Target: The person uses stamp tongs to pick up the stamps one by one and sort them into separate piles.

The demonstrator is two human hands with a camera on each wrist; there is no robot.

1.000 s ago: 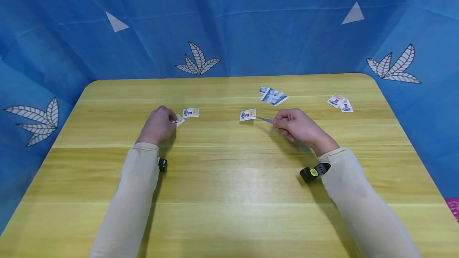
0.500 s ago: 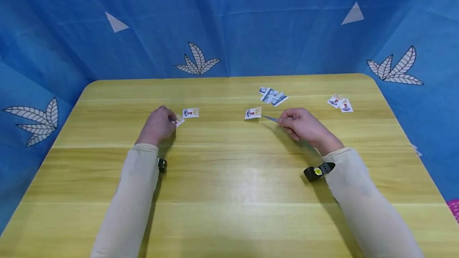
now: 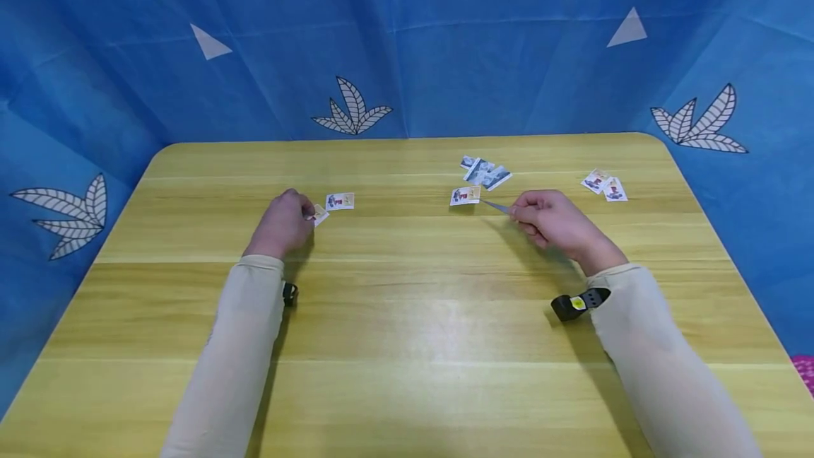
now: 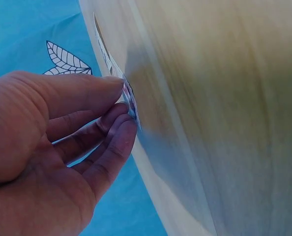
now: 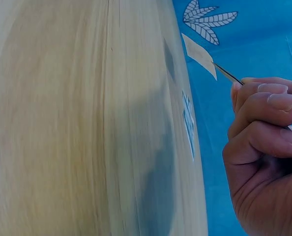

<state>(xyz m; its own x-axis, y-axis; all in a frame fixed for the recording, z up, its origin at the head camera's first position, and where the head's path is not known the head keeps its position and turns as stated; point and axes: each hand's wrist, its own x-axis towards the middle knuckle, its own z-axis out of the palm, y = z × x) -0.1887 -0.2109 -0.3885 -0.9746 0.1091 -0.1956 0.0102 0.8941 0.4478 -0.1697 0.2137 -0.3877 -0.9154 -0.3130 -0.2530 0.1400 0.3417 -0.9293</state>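
In the head view my right hand (image 3: pixel 552 223) grips thin pointed tweezers (image 3: pixel 495 206). At their tip a small postage stamp (image 3: pixel 466 195) with a coloured picture is held above the table; the right wrist view shows the pale stamp (image 5: pixel 200 55) raised off the wood. My left hand (image 3: pixel 282 223) is low at the table's left side, its thumb and bent fingertips on another stamp (image 3: pixel 321 215), partly covered by them. Beside it a matching stamp (image 3: pixel 340 201) lies flat. From the left wrist, the held stamp (image 4: pixel 130 98) appears nearly edge-on between thumb and fingers.
Several overlapping blue-grey stamps (image 3: pixel 486 173) lie toward the back of the wooden table (image 3: pixel 407 316). Two coloured stamps (image 3: pixel 605 184) overlap farther right. A blue curtain (image 3: pixel 407 41) with leaf prints hangs behind the table.
My right hand has moved right and slightly away from me, carrying the stamp in the tweezers toward the blue-grey stamps. The left hand has stayed in place on its stamp.
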